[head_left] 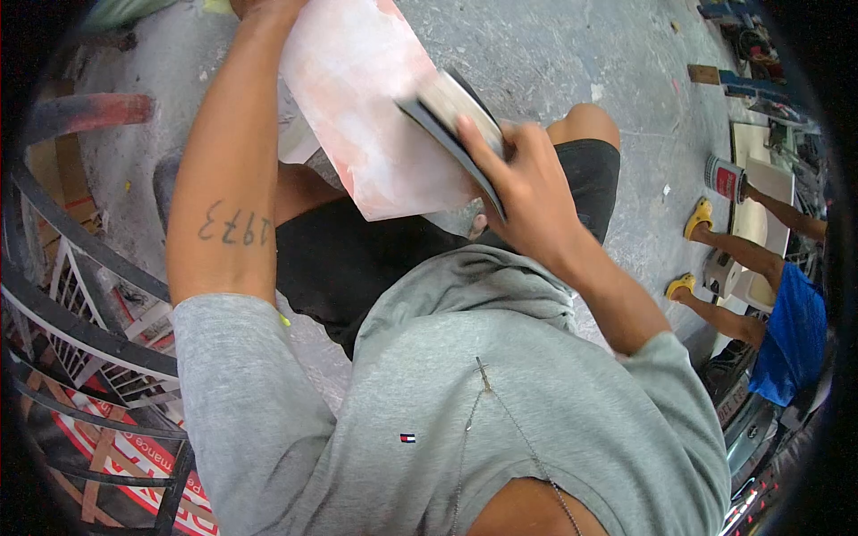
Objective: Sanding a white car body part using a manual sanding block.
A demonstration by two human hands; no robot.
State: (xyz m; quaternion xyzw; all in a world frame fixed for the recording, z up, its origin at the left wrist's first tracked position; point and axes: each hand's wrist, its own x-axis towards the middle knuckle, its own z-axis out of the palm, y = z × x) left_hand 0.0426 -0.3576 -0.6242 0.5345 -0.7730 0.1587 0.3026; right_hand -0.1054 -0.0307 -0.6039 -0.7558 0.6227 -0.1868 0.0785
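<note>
Viewed from above, a seated person in a grey short-sleeved cotton shirt (447, 393) and black knee-length shorts (313, 259) works over a concrete floor mottled in grey (643, 80). A flat, straight-edged panel with a cloudy white and pale pink surface (357, 116) lies aslant in front of the body, its near corner above the shorts and its far end running out at the upper edge.

The right hand (529, 183) grips a flat, oblong block with dark edges and a pale grey layer (456, 107); the fingers and thumb are closed about it, the index finger extended along its side. The block, blurred, lies over the panel's right-hand portion; whether the two touch cannot be told. The left hand (261, 7) is largely cut off by the upper edge, beside the panel's far left side, and its grip cannot be told.

To the left stand black curved metal bars (125, 355), one with a red end, beside a white slatted frame (71, 286) and a red-and-white printed sheet (134, 442). At right, well apart, appear a co-worker's yellow clogs (700, 219), a blue garment (791, 335) and a cylindrical can (724, 179).
</note>
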